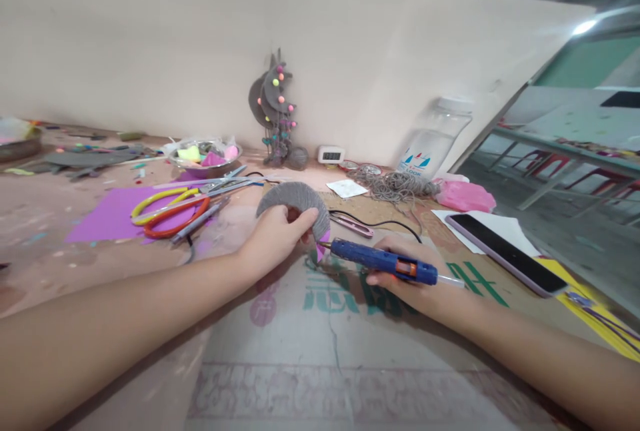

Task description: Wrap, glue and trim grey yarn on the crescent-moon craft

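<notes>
My left hand (276, 236) is closed around a grey crescent wrapped in yarn (295, 201), holding it upright above the cardboard sheet (320, 324). A small pink paper piece (321, 249) shows at the crescent's lower right tip. My right hand (405, 281) grips a blue glue gun (383, 261) with an orange trigger. The gun lies nearly level, and its nozzle points left at the crescent's tip, touching or almost touching it. A clear glue stick (450, 280) sticks out of the gun's back end.
Yellow and red scissors (170, 208) lie on purple paper (107, 218) at the left. A bowl of pompoms (205, 158), a finished grey hanging ornament (275, 108), a small clock (331, 154), a yarn pile (395, 186), a jar (435, 138) and a phone (505, 254) surround the work spot.
</notes>
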A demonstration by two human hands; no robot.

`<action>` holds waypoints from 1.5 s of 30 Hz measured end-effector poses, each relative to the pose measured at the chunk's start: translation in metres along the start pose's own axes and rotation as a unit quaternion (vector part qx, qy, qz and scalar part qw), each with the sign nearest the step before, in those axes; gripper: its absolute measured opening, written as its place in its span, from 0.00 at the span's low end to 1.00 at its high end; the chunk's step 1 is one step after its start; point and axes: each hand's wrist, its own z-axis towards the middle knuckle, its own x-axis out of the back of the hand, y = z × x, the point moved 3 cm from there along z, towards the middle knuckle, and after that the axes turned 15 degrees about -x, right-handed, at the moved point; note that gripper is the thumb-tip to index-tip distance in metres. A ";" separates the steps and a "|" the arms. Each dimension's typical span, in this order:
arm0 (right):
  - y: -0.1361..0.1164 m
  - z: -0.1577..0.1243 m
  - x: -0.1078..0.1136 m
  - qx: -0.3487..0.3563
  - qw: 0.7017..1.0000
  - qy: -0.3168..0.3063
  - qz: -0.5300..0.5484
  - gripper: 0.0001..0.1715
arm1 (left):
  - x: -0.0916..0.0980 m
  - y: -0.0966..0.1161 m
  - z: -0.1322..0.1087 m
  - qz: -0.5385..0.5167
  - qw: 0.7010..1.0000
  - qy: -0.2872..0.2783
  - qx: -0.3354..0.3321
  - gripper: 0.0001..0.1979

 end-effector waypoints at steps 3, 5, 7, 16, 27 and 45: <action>-0.002 0.000 0.000 0.000 1.000 -0.001 -0.004 0.17 | 0.000 0.000 0.001 0.002 1.000 -0.001 0.001 0.22; -0.002 0.000 0.000 -0.009 1.000 -0.002 -0.006 0.16 | 0.000 0.000 0.001 0.001 1.000 0.000 0.005 0.21; -0.002 -0.001 0.000 -0.017 1.000 -0.006 -0.008 0.15 | 0.000 0.002 0.000 0.002 1.000 0.000 0.010 0.21; -0.005 -0.001 0.001 -0.020 1.000 -0.007 -0.003 0.17 | 0.000 0.003 -0.001 0.020 0.999 -0.008 0.035 0.21; 0.001 0.000 -0.001 -0.002 0.999 0.006 -0.039 0.16 | 0.000 0.004 -0.003 0.024 0.999 -0.007 0.034 0.21; -0.001 -0.001 0.001 -0.021 0.998 0.004 -0.060 0.16 | 0.000 0.005 -0.004 0.000 0.999 0.003 0.042 0.20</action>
